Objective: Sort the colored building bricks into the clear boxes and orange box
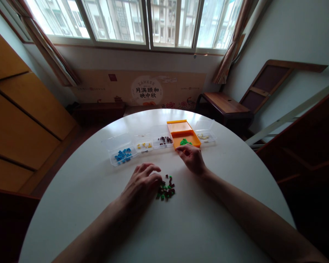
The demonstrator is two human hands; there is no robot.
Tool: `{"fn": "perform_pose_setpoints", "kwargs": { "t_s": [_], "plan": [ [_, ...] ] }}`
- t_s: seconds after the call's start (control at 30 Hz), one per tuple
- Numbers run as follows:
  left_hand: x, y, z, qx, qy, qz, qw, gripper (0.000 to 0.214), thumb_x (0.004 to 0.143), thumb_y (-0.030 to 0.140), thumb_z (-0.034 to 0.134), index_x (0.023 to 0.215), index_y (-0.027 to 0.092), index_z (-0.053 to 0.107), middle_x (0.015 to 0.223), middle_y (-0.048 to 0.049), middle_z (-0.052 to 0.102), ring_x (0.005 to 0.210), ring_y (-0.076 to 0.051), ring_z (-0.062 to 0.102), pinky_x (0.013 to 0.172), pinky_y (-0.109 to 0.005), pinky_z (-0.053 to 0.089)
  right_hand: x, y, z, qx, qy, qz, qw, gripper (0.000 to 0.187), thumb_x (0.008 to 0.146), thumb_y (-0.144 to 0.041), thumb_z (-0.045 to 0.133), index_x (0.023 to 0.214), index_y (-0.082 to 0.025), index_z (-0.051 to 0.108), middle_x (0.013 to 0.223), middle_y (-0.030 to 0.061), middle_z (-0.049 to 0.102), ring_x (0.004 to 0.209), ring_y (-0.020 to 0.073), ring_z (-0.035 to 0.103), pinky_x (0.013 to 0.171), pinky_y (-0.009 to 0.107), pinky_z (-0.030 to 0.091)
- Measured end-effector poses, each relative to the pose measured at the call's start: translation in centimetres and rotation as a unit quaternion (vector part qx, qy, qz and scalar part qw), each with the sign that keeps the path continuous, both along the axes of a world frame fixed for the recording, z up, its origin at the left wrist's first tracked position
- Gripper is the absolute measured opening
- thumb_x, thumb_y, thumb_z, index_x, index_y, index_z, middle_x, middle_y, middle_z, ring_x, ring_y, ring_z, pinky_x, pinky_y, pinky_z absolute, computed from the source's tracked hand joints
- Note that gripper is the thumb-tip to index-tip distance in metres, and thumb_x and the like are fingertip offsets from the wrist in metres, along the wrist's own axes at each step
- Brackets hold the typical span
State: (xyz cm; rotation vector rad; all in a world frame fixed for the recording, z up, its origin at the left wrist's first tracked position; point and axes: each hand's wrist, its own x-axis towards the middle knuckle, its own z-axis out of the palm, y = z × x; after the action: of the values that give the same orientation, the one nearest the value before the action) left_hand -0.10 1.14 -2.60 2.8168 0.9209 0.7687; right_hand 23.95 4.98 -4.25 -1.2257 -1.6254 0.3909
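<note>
Left hand [144,179] half-curled, right hand [193,159] pinch-shaped at open orange plastic box [178,137], holds unclear; left-finger sweep could scatter small brown-and-green plastic pieces [168,191].

On my feed I can't tell whether the right fingers [181,153] pinch anything; they partly hide the green pieces [184,141] and orange box [192,136]. The left fingers [152,178] overlap the brown-and-green pile [169,187] (its shapes too small for me to make out). The bottom edge crops the counter [93,219].
</note>
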Motion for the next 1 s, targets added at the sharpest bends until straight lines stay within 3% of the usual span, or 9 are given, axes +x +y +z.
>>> {"fn": "perform_pose_setpoints", "kwargs": {
  "t_s": [0.2, 0.33, 0.47, 0.63, 0.87, 1.0],
  "plan": [
    [0.2, 0.4, -0.4, 0.018, -0.070, 0.041, 0.997, 0.009, 0.092, 0.022, 0.055, 0.088, 0.020, 0.062, 0.093, -0.0032, 0.066, 0.092, -0.017, 0.054, 0.084, -0.033, 0.041, -1.2, -1.7, 0.5, -0.015, -0.038, 0.179, 0.983, 0.008, 0.082, -0.023, 0.065, 0.082, -0.016, 0.070, 0.069, 0.0008, 0.064, 0.054, 0.0086, 0.048, 0.053, 0.020, 0.041],
    [0.4, 0.5, -0.3, 0.020, -0.078, 0.058, 0.995, 0.011, 0.093, 0.024, 0.053, 0.086, 0.019, 0.060, 0.089, -0.0033, 0.065, 0.089, -0.018, 0.053, 0.082, -0.033, 0.041, -1.8, -2.8, 1.1, 0.044, -0.092, 0.236, 0.966, 0.008, 0.080, -0.025, 0.069, 0.081, -0.017, 0.068, 0.073, 0.0019, 0.065, 0.057, 0.0093, 0.051, 0.055, 0.021, 0.042],
    [0.5, 0.5, -0.2, 0.027, -0.089, 0.060, 0.994, 0.012, 0.093, 0.024, 0.053, 0.084, 0.018, 0.058, 0.087, -0.0027, 0.064, 0.088, -0.017, 0.053, 0.081, -0.032, 0.041, -2.1, -3.0, 1.1, 0.132, -0.149, 0.234, 0.952, 0.008, 0.086, -0.024, 0.063, 0.082, -0.018, 0.066, 0.076, 0.0034, 0.067, 0.063, 0.0111, 0.057, 0.060, 0.022, 0.043],
    [0.5, 0.6, -0.4, 0.020, -0.088, 0.061, 0.994, 0.014, 0.093, 0.026, 0.052, 0.084, 0.018, 0.058, 0.085, -0.0027, 0.063, 0.087, -0.018, 0.054, 0.081, -0.032, 0.041, -2.2, -2.8, 0.9, 0.192, -0.225, 0.209, 0.932, 0.014, 0.092, -0.022, 0.054, 0.083, -0.018, 0.065, 0.073, 0.0029, 0.068, 0.065, 0.0121, 0.058, 0.062, 0.024, 0.042],
    [0.2, 0.1, 0.5, 0.052, -0.148, 0.089, 0.984, 0.006, 0.090, 0.023, 0.056, 0.091, 0.018, 0.059, 0.088, -0.0040, 0.063, 0.088, -0.019, 0.054, 0.081, -0.034, 0.043, -2.1, -2.1, 1.3, 0.180, -0.221, 0.186, 0.941, 0.014, 0.091, -0.027, 0.057, 0.086, -0.018, 0.066, 0.078, 0.0033, 0.068, 0.070, 0.0129, 0.059, 0.065, 0.024, 0.043],
    [0.0, 0.0, 0.5, 0.054, -0.141, 0.079, 0.985, 0.006, 0.089, 0.021, 0.057, 0.086, 0.019, 0.061, 0.085, -0.0030, 0.063, 0.085, -0.018, 0.054, 0.080, -0.034, 0.043, -2.3, 0.1, 2.0, 0.143, -0.175, 0.127, 0.966, 0.011, 0.088, -0.024, 0.060, 0.083, -0.018, 0.067, 0.076, 0.0024, 0.067, 0.067, 0.0129, 0.058, 0.065, 0.024, 0.044]
  ]
}}
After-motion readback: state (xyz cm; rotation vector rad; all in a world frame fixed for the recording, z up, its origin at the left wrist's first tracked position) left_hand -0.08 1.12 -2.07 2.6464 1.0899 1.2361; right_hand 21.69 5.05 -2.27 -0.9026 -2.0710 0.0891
